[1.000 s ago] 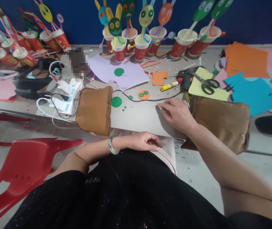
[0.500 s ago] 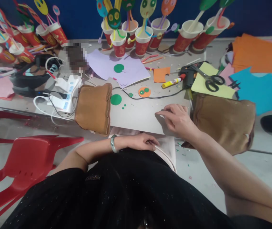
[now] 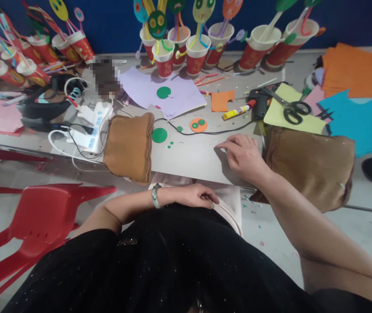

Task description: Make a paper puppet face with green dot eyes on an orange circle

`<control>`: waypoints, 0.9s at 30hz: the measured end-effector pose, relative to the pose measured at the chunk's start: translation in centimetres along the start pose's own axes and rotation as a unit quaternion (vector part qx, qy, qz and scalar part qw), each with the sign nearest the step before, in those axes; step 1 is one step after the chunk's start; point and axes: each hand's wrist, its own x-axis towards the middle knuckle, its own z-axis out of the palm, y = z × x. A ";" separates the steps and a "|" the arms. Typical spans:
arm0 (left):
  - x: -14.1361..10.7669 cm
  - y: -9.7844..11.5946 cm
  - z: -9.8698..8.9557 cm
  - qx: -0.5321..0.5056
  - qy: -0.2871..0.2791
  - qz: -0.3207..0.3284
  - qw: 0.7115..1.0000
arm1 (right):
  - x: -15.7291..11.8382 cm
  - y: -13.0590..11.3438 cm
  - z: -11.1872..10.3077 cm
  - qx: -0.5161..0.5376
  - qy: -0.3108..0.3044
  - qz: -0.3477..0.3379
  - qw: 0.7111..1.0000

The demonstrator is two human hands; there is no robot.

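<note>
My right hand (image 3: pixel 243 157) rests on the grey table (image 3: pixel 189 158), its index finger stretched to the left and touching the surface, the other fingers loosely bent. I see nothing held in it. Against my lap lies my left hand (image 3: pixel 199 195), fingers loosely bent with a gap at the thumb, close to the white edge of something on my lap. Beyond my hands lie an orange paper disc (image 3: pixel 199 125) bearing two green dots, a larger green paper circle (image 3: pixel 159 135) and several small green dots (image 3: pixel 179 129). A yellow glue stick or marker with a red cap (image 3: pixel 239 111) lies farther back.
Brown sleeve covers (image 3: pixel 129 148) lie left and right (image 3: pixel 313 167). Scissors (image 3: pixel 288 107) sit on yellow paper (image 3: pixel 277 117). A black cable (image 3: pixel 212 132) crosses the table. Red cups (image 3: pixel 197 61) with paper figures line the back. A power strip (image 3: pixel 96 130) is at left, above a red chair (image 3: pixel 42 213).
The view has shifted slightly, and my right hand sits a little higher on the table. My left hand stays on my lap. The paper pieces lie as before.
</note>
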 end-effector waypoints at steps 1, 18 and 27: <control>0.0 0.0 0.0 -0.007 0.000 0.000 1.000 | -0.1 0.1 0.0 0.008 0.001 0.004 1.000; 0.3 0.1 -0.1 -0.022 -0.021 0.007 1.000 | 0.3 0.2 0.3 0.038 -0.008 0.030 0.999; 0.2 0.2 -0.1 -0.028 -0.015 0.009 0.999 | 0.0 0.0 -0.4 0.034 -0.008 0.022 0.999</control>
